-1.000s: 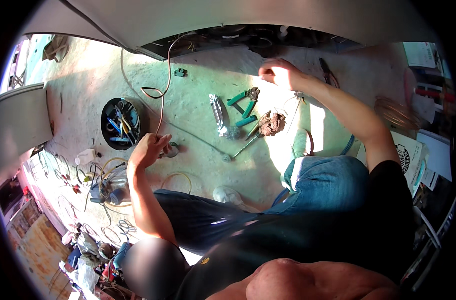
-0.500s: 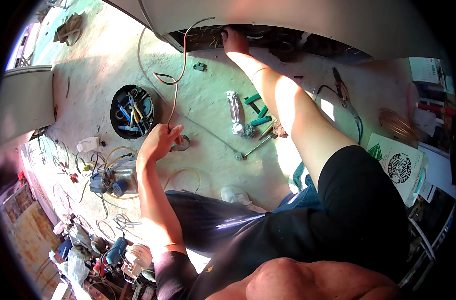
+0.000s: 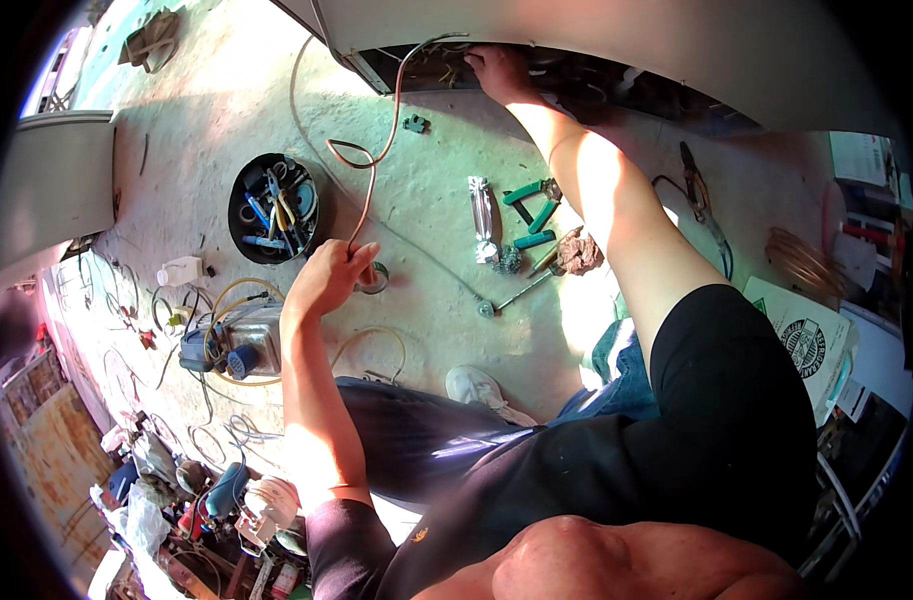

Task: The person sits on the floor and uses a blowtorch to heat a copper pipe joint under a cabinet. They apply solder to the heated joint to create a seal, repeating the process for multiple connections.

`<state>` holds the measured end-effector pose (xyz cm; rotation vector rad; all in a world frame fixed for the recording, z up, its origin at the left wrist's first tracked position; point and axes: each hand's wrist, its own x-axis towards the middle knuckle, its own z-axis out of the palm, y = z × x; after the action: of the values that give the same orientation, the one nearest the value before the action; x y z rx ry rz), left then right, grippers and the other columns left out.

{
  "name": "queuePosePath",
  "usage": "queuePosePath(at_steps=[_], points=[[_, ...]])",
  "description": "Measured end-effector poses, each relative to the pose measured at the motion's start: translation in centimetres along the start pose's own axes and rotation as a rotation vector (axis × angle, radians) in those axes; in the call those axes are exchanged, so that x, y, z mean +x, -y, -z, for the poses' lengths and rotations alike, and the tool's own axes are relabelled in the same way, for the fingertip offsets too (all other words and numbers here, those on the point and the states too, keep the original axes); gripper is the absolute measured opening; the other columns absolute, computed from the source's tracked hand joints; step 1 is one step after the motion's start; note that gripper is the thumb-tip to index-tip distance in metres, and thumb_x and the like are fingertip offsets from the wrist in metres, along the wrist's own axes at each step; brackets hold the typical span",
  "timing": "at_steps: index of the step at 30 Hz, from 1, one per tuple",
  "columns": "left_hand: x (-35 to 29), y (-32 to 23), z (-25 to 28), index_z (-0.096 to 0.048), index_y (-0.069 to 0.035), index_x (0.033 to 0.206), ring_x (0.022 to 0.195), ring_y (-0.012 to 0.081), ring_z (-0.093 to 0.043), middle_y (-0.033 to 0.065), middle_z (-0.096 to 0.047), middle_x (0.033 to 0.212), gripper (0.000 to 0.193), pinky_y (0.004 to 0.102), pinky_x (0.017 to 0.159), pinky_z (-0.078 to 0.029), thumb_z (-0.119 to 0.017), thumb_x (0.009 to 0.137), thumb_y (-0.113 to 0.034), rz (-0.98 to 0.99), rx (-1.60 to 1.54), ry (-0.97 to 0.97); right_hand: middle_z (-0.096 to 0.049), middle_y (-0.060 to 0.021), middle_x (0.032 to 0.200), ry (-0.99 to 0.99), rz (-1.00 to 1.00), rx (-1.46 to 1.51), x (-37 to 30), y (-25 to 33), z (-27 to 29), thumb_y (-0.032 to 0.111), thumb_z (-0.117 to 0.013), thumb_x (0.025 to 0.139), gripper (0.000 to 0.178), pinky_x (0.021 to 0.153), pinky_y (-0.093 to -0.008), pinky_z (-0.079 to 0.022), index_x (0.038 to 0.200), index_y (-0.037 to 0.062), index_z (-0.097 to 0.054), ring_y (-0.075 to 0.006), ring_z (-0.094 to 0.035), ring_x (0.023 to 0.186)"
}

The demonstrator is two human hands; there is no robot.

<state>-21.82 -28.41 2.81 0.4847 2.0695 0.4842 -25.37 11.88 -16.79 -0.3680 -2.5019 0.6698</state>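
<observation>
My left hand [image 3: 331, 278] is closed round the lower end of a thin copper tube [image 3: 396, 110]. The tube rises through a loose loop, and its far end reaches the dark base opening [image 3: 586, 85] of a large white appliance cabinet [image 3: 596, 25]. My right hand [image 3: 501, 75] is at that opening, close to the tube's far end. Its fingers are bent together among pipes and wires, and shadow hides whatever they grip. Beside my left hand, a small round metal item [image 3: 376, 278] lies on the floor.
A black bowl of hand tools [image 3: 238, 235] stands left of the tube. Green-handled pliers [image 3: 544, 215], a foil-like silver strip [image 3: 483, 215] and a brown lump [image 3: 579, 252] lie under my right arm. A pump [image 3: 251, 340] with yellow hoses sits at left; coiled copper [image 3: 801, 252] at right.
The view has shifted, so the floor items appear farther right. More of the brown lump and pliers shows beside my right arm. Both hands stay in nearly the same places.
</observation>
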Motion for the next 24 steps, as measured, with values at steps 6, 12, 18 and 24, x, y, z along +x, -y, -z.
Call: queuePosePath(at_steps=[6, 12, 18, 24], points=[[0.6, -0.1, -0.3, -0.07, 0.003, 0.073, 0.062, 0.0154, -0.062, 0.0077, -0.065, 0.063, 0.051, 0.0317, 0.062, -0.048, -0.053, 0.1, -0.037, -0.028, -0.014, 0.004, -0.071, -0.0123, 0.091, -0.014, -0.026, 0.021, 0.1, 0.4, 0.1, 0.027, -0.065, 0.089, 0.018, 0.076, -0.0448, -0.054, 0.093, 0.0122, -0.075, -0.0346, -0.067, 0.086], [1.3, 0.0, -0.5, -0.07, 0.003, 0.072, 0.057, 0.015, -0.061, 0.0077, -0.064, 0.062, 0.051, 0.0315, 0.058, -0.047, -0.053, 0.1, -0.036, -0.027, -0.025, 0.014, -0.071, -0.0125, 0.089, 0.037, 0.097, -0.108, 0.4, -0.1, 0.7, 0.026, -0.067, 0.088, 0.017, 0.074, -0.0444, -0.053, 0.092, 0.0116, -0.075, -0.0344, -0.067, 0.084], [1.7, -0.8, -0.3, -0.073, 0.002, 0.076, 0.067, 0.0226, -0.067, 0.0118, -0.069, 0.068, 0.05, 0.0364, 0.068, -0.051, -0.055, 0.098, -0.039, 0.028, 0.015, 0.044, -0.071, -0.0126, 0.085, -0.006, 0.025, 0.015, 0.5, -0.5, 0.3, 0.027, -0.069, 0.085, 0.016, 0.072, -0.0454, -0.054, 0.089, 0.0131, -0.076, -0.0338, -0.067, 0.081], [2.1, -1.2, -0.4, -0.073, 0.002, 0.075, 0.067, 0.0224, -0.068, 0.0116, -0.069, 0.067, 0.05, 0.036, 0.068, -0.051, -0.054, 0.098, -0.038, 0.011, -0.003, 0.043, -0.071, -0.0137, 0.089, 0.037, -0.147, 0.156, 0.8, -1.4, -0.8, 0.029, -0.071, 0.083, 0.019, 0.075, -0.0471, -0.053, 0.091, 0.0112, -0.075, -0.0344, -0.067, 0.085]])
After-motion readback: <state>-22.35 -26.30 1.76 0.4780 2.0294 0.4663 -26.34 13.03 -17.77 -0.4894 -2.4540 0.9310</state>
